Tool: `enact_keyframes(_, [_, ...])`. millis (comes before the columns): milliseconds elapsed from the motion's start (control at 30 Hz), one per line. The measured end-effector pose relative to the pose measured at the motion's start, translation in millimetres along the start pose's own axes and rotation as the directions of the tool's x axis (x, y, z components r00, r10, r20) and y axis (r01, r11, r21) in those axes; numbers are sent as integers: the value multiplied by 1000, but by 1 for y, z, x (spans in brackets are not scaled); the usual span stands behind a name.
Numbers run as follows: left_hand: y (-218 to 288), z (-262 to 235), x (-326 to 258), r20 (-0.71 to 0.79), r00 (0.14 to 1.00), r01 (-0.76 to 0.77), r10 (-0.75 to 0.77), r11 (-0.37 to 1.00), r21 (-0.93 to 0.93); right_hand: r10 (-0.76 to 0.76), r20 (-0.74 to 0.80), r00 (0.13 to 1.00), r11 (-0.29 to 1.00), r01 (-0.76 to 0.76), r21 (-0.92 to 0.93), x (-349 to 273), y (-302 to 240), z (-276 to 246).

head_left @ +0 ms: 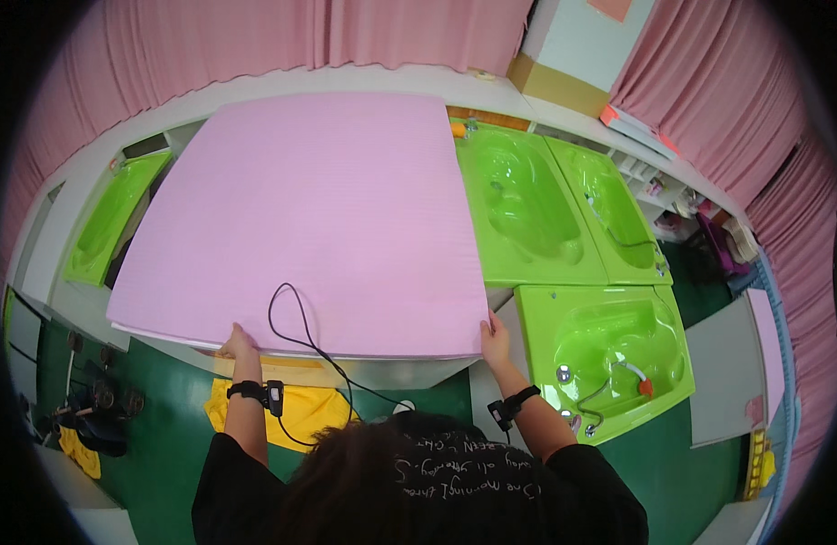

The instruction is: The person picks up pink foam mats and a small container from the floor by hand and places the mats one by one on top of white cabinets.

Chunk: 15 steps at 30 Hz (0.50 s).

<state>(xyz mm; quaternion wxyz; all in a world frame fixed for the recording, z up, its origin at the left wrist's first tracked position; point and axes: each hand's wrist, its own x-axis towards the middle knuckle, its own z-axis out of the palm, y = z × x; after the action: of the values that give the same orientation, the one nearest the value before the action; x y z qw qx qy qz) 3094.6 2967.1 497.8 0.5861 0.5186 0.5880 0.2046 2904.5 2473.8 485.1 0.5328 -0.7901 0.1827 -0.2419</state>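
Broad bare pink mat [300,218], only a black cable [296,327] looped across its near edge; green tubs [527,209] close alongside right.

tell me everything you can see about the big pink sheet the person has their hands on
The pink sheet is a large, roughly square, pale pink cover with faint fine ribbing, looking like soft padded fabric or foam. It lies flat and smooth over a white counter, its near edge overhanging slightly. The left hand and the right hand each grip that near edge, close to the corners. A thin black cable loops over the near edge. Its right side runs beside a green tub.
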Motion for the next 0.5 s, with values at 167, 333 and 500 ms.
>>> enact_keyframes(167, [-8,19,17,196,981,17,-10,999,-36,5,-85,996,996,-12,-87,-2,-10,-12])
enact_keyframes(333, [-42,3,117,201,972,-65,122,961,-270,-188,-13,982,747,134,-651,-9,-56,10])
enact_keyframes(500, [-53,25,119,151,987,-51,50,999,1,-136,-97,986,870,72,-488,-9,-20,-2])
